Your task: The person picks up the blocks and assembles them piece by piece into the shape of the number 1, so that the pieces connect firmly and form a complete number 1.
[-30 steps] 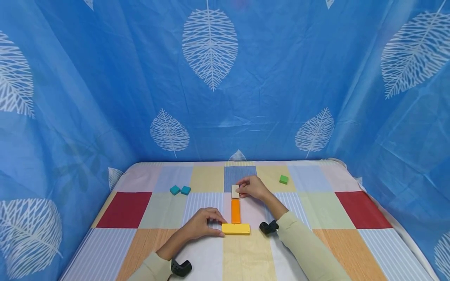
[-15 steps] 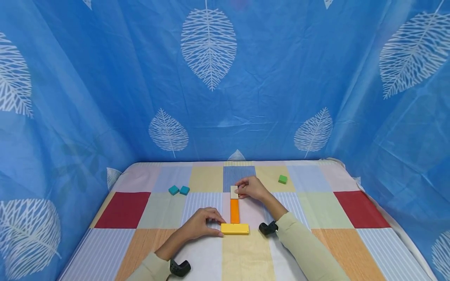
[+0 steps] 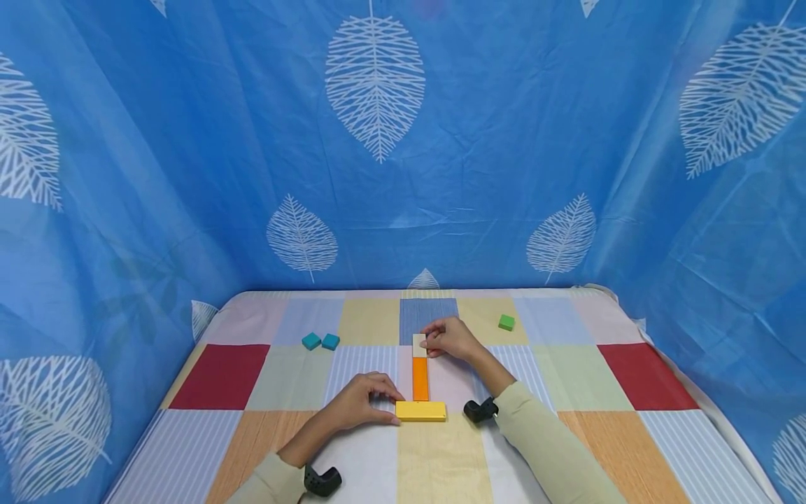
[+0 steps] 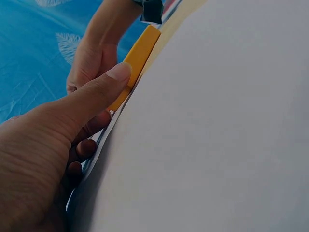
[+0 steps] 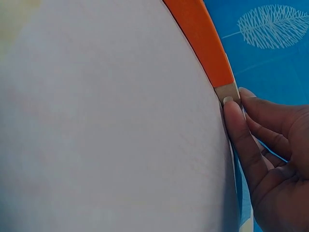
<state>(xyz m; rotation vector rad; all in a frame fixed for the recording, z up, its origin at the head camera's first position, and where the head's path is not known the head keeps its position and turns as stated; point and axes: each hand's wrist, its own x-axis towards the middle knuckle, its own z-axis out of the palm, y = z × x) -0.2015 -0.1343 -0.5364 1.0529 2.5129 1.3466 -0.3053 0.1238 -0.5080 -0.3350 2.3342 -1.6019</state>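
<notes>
In the head view a yellow block (image 3: 420, 411) lies crosswise on the patchwork cloth. My left hand (image 3: 360, 402) pinches its left end between thumb and fingers; the left wrist view shows the thumb lying on the yellow block (image 4: 140, 50). An orange block (image 3: 420, 379) runs lengthwise away from the middle of the yellow one. At its far end sits a cream-coloured block (image 3: 418, 345), in line with it. My right hand (image 3: 452, 337) pinches this cream block from the right side. Up close in the right wrist view, the cream block (image 5: 224, 92) meets the orange block (image 5: 203, 43) end to end.
Two teal blocks (image 3: 321, 341) lie close together at the left, toward the back. A small green block (image 3: 506, 322) lies at the back right. Behind the table hangs a blue curtain (image 3: 472, 140) with white leaf prints. Each wrist wears a black device (image 3: 323, 481).
</notes>
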